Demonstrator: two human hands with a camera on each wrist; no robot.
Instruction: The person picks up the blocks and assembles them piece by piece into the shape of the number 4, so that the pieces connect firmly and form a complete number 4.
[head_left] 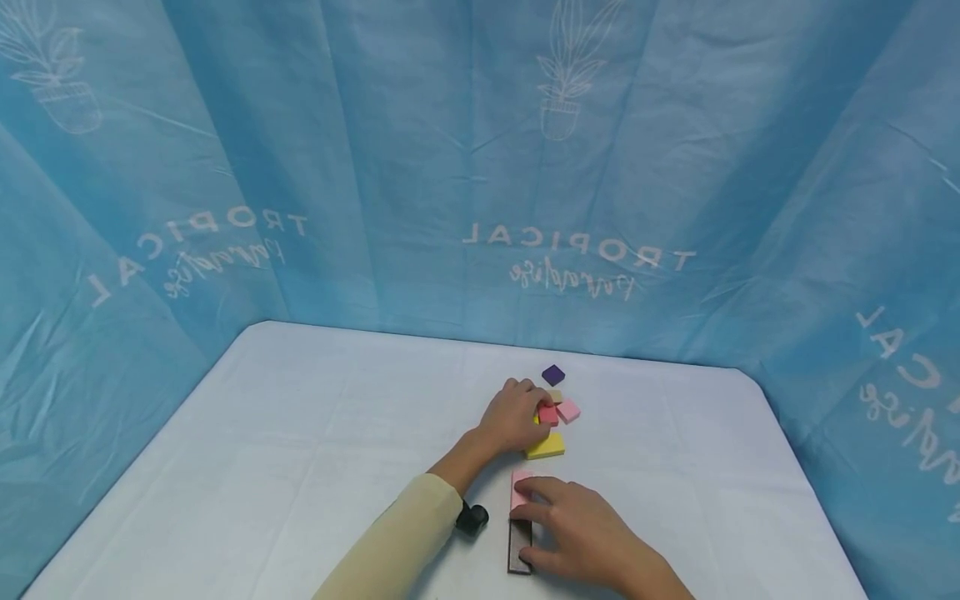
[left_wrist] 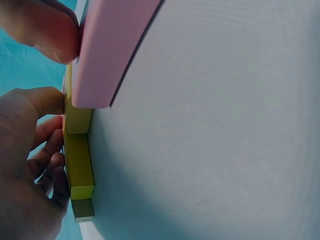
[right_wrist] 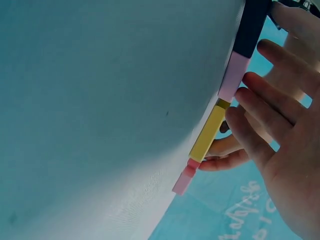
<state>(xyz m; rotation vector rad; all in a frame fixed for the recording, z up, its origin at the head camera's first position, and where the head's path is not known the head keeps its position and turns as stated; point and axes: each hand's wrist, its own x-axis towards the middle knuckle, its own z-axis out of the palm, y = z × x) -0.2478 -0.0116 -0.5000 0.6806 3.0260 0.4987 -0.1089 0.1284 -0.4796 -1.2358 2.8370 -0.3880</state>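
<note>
Near the table's far middle, my left hand (head_left: 516,414) is at a group of small blocks. Its thumb and index finger lie on either side of a red block (head_left: 549,416) and appear to pinch it. A yellow block (head_left: 546,447) lies just below the thumb; another bit of yellow is mostly hidden by the hand. Nearer to me, my right hand (head_left: 581,533) rests its fingertips on a pink block (head_left: 521,498) and a black block (head_left: 519,546) set end to end. Its fingers are only slightly bent, spread along the two blocks.
A dark purple block (head_left: 553,375) lies beyond the left hand. Beside the red block are a light pink block (head_left: 568,411) and a tan block (head_left: 555,397). The white table (head_left: 285,433) meets blue curtains (head_left: 405,183) at its back and sides.
</note>
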